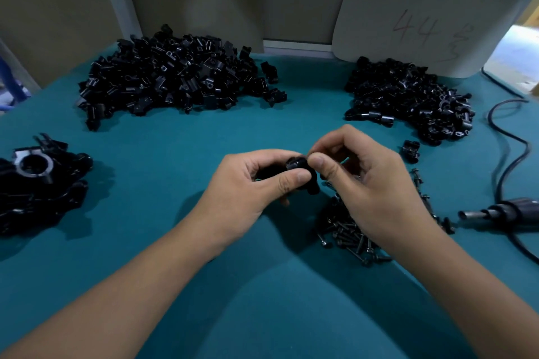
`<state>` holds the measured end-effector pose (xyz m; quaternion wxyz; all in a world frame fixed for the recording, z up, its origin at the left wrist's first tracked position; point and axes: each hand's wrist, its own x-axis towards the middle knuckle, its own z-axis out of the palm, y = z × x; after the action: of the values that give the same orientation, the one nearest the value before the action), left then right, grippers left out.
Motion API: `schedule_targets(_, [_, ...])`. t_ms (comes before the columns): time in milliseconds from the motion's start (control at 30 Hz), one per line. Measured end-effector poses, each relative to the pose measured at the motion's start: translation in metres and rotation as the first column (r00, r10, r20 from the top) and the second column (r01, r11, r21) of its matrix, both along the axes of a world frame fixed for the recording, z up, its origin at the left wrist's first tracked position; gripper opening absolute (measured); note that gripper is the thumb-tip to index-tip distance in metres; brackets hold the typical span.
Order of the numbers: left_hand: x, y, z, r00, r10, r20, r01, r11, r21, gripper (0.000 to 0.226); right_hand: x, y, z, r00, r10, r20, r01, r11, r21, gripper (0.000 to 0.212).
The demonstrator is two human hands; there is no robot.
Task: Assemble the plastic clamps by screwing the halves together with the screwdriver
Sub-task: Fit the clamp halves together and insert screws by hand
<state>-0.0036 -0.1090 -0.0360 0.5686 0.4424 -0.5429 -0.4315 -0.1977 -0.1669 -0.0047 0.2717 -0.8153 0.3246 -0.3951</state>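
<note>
**Both hands on one clamp, mid-table**

Far left edge: cluster of assembled black clamps [38,183] on the teal table [163,242], one showing a round bore facing up. Back left: big heap of loose black clamp halves [172,76]. Centre: left hand [248,192] grips a black clamp [302,176], thumb on top, fingers curled underneath, held just above the table. Right hand [370,183] meets it from the right, thumb and forefinger pinching at the clamp's upper end; whether a screw is between the fingertips is too small to tell. Under and just right of the right hand: pile of dark screws [350,236] lying on the table, partly hidden by the wrist. Back right: second heap of smaller black parts [408,99], one stray piece [410,150] lying just in front of it. Behind that heap a pale board [423,20] leans upright with "44" written in red. Far right: powered screwdriver [501,211] lying on its side, untouched, tip pointing left, black cable [507,137] looping back across the table.
</note>
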Motion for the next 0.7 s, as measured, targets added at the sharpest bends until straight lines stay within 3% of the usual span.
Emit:
schedule_targets(200, [-0.0017, 0.0001, -0.0002, 0.999, 0.024, 0.033, -0.023, 0.999, -0.037, 0.018, 0.0029, 0.0016, -0.0009, 0.99, 0.013, -0.139, -0.024, 0.996, -0.082, 0.021])
schedule_targets(333, [-0.0037, 0.0016, 0.0019, 0.999, 0.001, 0.035, 0.001, 0.998, -0.065, 0.02, 0.0041, 0.0025, -0.0022, 0.99, 0.019, -0.14, -0.028, 0.998, -0.062, 0.031])
schedule_targets(600, [-0.0038, 0.0023, 0.0001, 0.976, 0.078, 0.203, -0.055, 0.992, -0.117, 0.02, 0.0053, 0.0029, -0.0064, 0.995, 0.018, -0.099, -0.019, 1.0, -0.005, 0.042])
schedule_targets(700, [-0.0032, 0.0017, 0.0, 0.983, 0.05, 0.176, -0.034, 0.995, -0.09, 0.015, 0.0039, 0.0018, -0.0076, 0.996, 0.035, -0.088, -0.033, 0.999, 0.023, 0.041])
